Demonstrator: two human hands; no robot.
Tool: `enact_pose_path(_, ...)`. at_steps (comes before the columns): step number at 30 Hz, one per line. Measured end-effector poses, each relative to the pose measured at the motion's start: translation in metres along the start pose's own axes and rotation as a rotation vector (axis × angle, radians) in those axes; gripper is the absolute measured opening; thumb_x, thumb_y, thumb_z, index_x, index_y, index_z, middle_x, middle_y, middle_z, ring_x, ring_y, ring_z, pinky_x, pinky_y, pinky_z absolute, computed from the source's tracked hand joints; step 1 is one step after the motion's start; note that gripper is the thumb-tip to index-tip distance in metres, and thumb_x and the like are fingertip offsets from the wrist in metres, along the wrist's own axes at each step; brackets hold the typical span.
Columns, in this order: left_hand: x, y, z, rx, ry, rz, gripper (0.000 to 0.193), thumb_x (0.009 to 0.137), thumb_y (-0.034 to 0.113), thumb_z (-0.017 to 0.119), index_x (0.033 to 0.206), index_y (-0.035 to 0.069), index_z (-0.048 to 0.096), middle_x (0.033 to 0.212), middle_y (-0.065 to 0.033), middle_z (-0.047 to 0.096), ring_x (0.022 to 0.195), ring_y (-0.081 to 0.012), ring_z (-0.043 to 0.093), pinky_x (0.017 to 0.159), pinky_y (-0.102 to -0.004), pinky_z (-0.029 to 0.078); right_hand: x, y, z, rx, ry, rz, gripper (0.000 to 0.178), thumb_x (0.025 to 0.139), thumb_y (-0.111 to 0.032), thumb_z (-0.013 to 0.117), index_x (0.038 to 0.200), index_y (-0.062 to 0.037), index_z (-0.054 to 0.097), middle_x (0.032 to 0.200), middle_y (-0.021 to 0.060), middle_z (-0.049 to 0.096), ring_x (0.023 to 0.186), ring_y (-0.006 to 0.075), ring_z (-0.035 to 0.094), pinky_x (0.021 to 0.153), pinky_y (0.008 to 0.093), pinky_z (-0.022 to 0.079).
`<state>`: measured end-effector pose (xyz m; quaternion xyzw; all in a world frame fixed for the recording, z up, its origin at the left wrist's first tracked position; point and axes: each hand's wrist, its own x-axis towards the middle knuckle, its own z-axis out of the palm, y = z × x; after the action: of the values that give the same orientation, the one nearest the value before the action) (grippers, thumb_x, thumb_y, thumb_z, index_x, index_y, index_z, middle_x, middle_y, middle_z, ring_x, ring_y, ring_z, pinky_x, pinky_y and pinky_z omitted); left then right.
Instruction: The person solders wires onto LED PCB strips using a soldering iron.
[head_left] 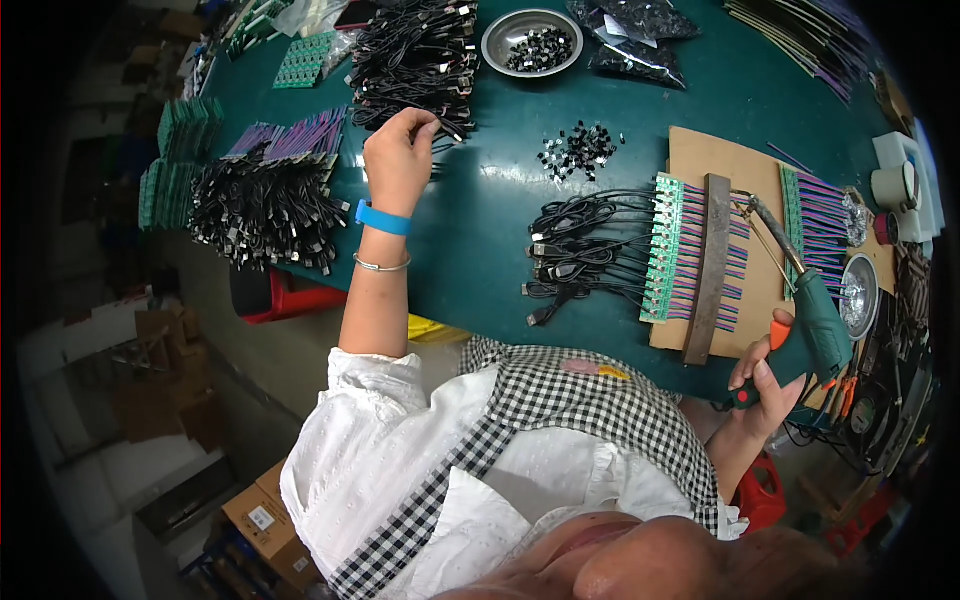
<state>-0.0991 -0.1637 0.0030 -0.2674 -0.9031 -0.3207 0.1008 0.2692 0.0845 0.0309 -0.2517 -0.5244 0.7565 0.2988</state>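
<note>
My left hand [399, 158], with a blue band at the wrist, is closed at the near end of a heap of black cables [415, 60]. Its thumb and finger pinch a black cable [445, 131] with a light metal plug. My right hand [765, 388] is wrapped around the handle of a green soldering gun [822, 318] with an orange trigger. The gun's tip reaches over a row of green circuit boards [664, 250] on a cardboard sheet [700, 150]. A brown bar [708, 270] lies across the purple and pink wires; black cables run left from the boards.
A metal bowl [532, 43] holds small black parts, and a loose pile of black parts [580, 150] lies nearer. Bundled black cables [265, 210] and stacked green boards [168, 190] are at the left. A small metal dish [859, 297] and hand tools [848, 397] sit at the right.
</note>
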Motion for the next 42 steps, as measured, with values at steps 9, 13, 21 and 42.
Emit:
enact_pose_path(9, 0.016, 0.036, -0.013, -0.931, 0.115, -0.185, 0.007, 0.091, 0.009, 0.055, 0.094, 0.002, 0.056, 0.071, 0.0010, 0.054, 0.062, -0.0034, 0.046, 0.058, -0.0180, 0.040, -0.003, -0.003, -0.002, 0.021, 0.017, -0.006, 0.058, 0.074, -0.005, 0.063, 0.123, 0.0119, 0.036, 0.066, 0.0105, 0.052, 0.047, 0.0132, 0.049, 0.043, 0.0210, 0.043)
enact_pose_path(13, -0.009, 0.116, -0.001, -0.863, -0.387, -0.124, 0.006, 0.090, 0.006, 0.054, 0.089, 0.002, 0.058, 0.071, 0.0069, 0.048, 0.060, 0.0000, 0.038, 0.053, -0.0164, 0.031, 0.001, 0.002, 0.009, 0.017, 0.096, -0.003, 0.056, 0.075, -0.001, 0.063, 0.124, 0.0084, 0.038, 0.069, 0.0100, 0.055, 0.050, 0.0138, 0.053, 0.045, 0.0216, 0.044)
enact_pose_path(21, -0.057, 0.194, 0.033, -1.007, -1.120, -0.104, 0.008, 0.088, 0.004, 0.055, 0.092, -0.002, 0.058, 0.081, 0.0015, 0.058, 0.070, -0.0021, 0.048, 0.062, -0.0175, 0.041, 0.028, 0.008, 0.038, 0.053, -0.054, 0.038, 0.054, 0.079, 0.001, 0.064, 0.127, 0.0043, 0.040, 0.091, 0.0123, 0.064, 0.078, 0.0115, 0.062, 0.058, 0.0205, 0.049)
enact_pose_path(42, -0.082, 0.212, 0.047, -0.642, -0.639, 0.298, 0.008, 0.073, -0.001, 0.068, 0.074, 0.001, 0.060, 0.054, -0.0035, 0.052, 0.042, -0.0083, 0.045, 0.041, -0.0219, 0.037, 0.019, 0.022, 0.046, -0.108, 0.108, -0.150, 0.014, 0.075, 0.005, 0.071, 0.086, 0.0014, 0.062, 0.080, 0.0038, 0.065, 0.072, 0.0088, 0.061, 0.066, 0.0224, 0.050)
